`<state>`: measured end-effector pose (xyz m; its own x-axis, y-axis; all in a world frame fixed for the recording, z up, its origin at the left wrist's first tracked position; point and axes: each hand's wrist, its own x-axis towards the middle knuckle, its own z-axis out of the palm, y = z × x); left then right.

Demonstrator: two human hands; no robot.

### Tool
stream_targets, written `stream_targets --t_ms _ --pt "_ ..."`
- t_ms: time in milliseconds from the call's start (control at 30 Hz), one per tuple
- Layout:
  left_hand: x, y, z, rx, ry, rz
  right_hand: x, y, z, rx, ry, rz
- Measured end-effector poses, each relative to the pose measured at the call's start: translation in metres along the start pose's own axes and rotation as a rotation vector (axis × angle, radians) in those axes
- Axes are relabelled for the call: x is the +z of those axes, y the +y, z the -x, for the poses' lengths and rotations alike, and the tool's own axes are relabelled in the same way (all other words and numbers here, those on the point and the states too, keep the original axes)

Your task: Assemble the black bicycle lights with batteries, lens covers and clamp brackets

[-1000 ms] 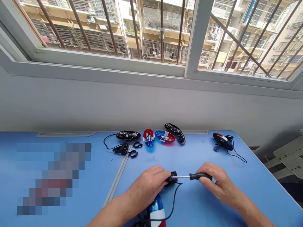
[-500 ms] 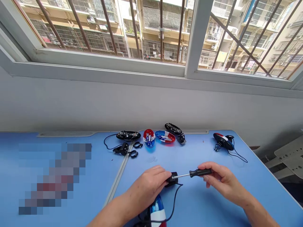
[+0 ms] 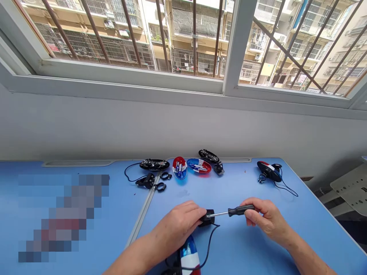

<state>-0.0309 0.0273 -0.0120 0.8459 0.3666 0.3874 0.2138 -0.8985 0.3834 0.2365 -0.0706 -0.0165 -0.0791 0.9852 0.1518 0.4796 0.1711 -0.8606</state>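
Low centre of frame: my left hand (image 3: pixel 179 225) closes around a small black switch block (image 3: pixel 207 218), light and rigid; my right hand (image 3: pixel 265 217) pinches the screwdriver (image 3: pixel 233 212) by its slim, hard handle.

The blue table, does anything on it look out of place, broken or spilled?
Nothing spilled. Two red-and-blue lens covers lie apart from their black bases, insides showing: taken apart, not visibly broken. A blurred patch hides part of the table.
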Motion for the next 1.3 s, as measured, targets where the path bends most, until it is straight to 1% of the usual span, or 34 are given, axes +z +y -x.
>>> stream_targets --t_ms 67,133,233,300,367,467,567,700,767,900,1000,1100,1167,1300 --pt "0.0 0.0 0.0 0.001 0.002 0.002 0.001 -0.001 0.001 -0.102 0.065 0.09" --pt "0.001 0.0 0.0 0.003 0.002 0.006 0.002 -0.001 0.001 -0.216 0.156 0.152" --pt "0.001 0.001 0.0 -0.001 -0.005 0.013 0.004 -0.001 0.002 -0.341 0.257 0.158" --pt "0.0 0.001 0.0 -0.008 -0.005 0.014 0.003 -0.001 0.002 -0.405 0.244 0.132" --pt "0.0 0.0 0.0 -0.009 -0.005 0.017 0.0 -0.001 0.003 -0.434 0.178 0.116" --pt "0.0 -0.001 0.0 -0.004 -0.003 0.024 -0.006 -0.002 0.005 -0.395 0.096 0.139" --pt "-0.001 -0.001 -0.001 -0.001 -0.001 0.023 -0.009 0.0 0.006 -0.332 0.074 0.164" --pt "-0.002 0.001 -0.001 -0.003 -0.007 0.032 -0.008 0.001 0.004 -0.169 0.007 0.146" --pt "-0.002 0.002 -0.001 -0.023 -0.011 0.055 -0.007 0.001 0.003 -0.118 -0.01 0.147" --pt "-0.004 0.005 -0.002 -0.132 -0.041 0.125 -0.007 0.001 0.001 -0.107 0.009 0.155" --pt "-0.005 0.006 -0.003 -0.282 -0.065 0.235 -0.008 0.002 0.001 -0.105 0.023 0.168" --pt "-0.004 0.006 -0.003 -0.415 -0.062 0.369 -0.008 0.003 0.001 -0.108 0.032 0.186" --pt "-0.002 0.006 -0.002 -0.463 -0.061 0.415 -0.008 0.003 0.001 -0.118 0.03 0.187" --pt "0.002 0.004 -0.002 -0.504 -0.036 0.418 -0.008 0.001 0.001 -0.145 0.029 0.177"
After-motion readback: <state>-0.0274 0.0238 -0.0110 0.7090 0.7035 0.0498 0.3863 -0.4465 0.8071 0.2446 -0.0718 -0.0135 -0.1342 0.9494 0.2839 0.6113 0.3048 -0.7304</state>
